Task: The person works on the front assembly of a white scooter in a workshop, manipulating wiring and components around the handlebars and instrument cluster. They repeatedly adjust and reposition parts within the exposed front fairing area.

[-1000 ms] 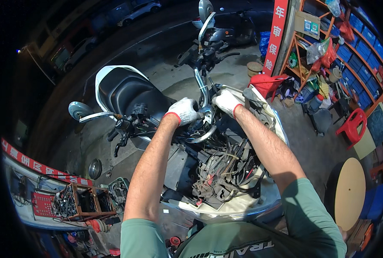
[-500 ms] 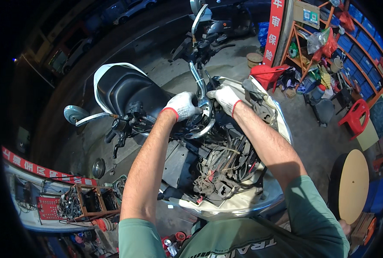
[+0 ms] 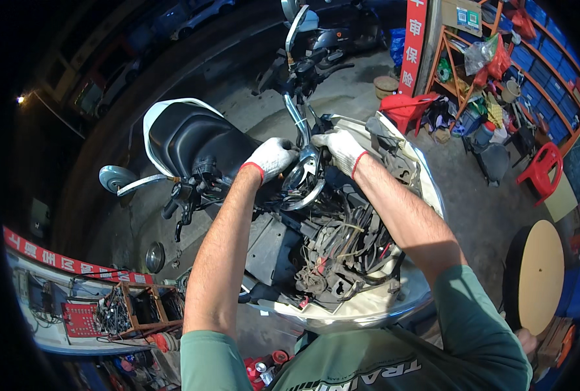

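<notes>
Both my hands wear white gloves with red cuffs and are at the middle of a partly stripped scooter. My left hand [image 3: 272, 158] is closed just left of the chrome handlebar stem [image 3: 310, 158], its fingertips turned inward and partly hidden. My right hand [image 3: 343, 150] is pinched against the stem's right side; whatever lies between its fingers is too small to make out. Under the hands a curved chrome bar [image 3: 311, 197] bends round dark cables. Nearer me, a tangle of wires [image 3: 342, 251] fills the open front, beside a grey panel [image 3: 269, 251].
The black seat [image 3: 199, 139] lies beyond my left hand, a round mirror [image 3: 116, 176] sticking out leftward. Cream body panels [image 3: 420, 176] curve round the right side. Further right stand a red plastic chair [image 3: 541, 173], a round tan board [image 3: 540, 277] and crowded shelves [image 3: 551, 72].
My left hand has drawn slightly back from the stem, uncovering more of the chrome joint. My right hand stays at the stem, and the whole view has shifted a little.
</notes>
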Demonstrator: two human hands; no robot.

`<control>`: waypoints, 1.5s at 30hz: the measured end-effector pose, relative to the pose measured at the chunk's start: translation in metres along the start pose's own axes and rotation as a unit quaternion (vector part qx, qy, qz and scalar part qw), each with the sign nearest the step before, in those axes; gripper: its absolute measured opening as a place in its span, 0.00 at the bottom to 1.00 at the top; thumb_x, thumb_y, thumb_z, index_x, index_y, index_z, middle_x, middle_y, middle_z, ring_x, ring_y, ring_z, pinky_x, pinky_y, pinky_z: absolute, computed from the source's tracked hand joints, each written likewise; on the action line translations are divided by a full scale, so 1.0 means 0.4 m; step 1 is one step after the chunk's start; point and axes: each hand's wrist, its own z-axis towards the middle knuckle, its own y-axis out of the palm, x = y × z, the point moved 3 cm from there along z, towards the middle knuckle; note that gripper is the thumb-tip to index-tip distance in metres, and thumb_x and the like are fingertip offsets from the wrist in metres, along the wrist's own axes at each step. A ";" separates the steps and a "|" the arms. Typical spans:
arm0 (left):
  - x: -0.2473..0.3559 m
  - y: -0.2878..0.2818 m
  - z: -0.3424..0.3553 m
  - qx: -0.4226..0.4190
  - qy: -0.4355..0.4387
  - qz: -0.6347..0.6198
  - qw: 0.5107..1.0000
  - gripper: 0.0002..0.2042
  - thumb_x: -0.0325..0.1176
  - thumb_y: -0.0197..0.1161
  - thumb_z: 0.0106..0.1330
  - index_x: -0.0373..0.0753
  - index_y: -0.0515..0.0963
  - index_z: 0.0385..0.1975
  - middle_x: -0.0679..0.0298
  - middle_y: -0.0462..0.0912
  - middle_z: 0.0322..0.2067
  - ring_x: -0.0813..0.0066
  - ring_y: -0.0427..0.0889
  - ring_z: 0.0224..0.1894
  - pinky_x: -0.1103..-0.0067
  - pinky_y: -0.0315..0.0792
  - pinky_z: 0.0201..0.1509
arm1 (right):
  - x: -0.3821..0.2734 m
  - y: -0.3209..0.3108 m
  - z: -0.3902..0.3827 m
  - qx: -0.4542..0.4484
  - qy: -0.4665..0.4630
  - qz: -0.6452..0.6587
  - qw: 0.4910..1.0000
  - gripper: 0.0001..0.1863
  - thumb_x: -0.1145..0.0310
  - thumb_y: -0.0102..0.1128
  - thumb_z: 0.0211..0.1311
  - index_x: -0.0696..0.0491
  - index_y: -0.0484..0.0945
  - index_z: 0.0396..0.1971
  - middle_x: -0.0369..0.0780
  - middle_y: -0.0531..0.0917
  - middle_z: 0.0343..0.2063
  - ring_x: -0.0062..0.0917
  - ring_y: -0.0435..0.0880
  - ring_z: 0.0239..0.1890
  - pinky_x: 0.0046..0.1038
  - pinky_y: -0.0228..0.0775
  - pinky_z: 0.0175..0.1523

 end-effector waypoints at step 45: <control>-0.010 0.040 0.046 0.030 -0.019 -0.080 0.996 0.18 0.40 0.66 0.65 0.30 0.86 0.45 0.55 0.89 0.34 0.73 0.85 0.33 0.76 0.78 0.41 | -0.034 0.006 -0.035 -0.055 0.061 0.001 0.997 0.05 0.71 0.60 0.63 0.56 0.82 0.34 0.37 0.81 0.24 0.22 0.79 0.21 0.24 0.71 0.24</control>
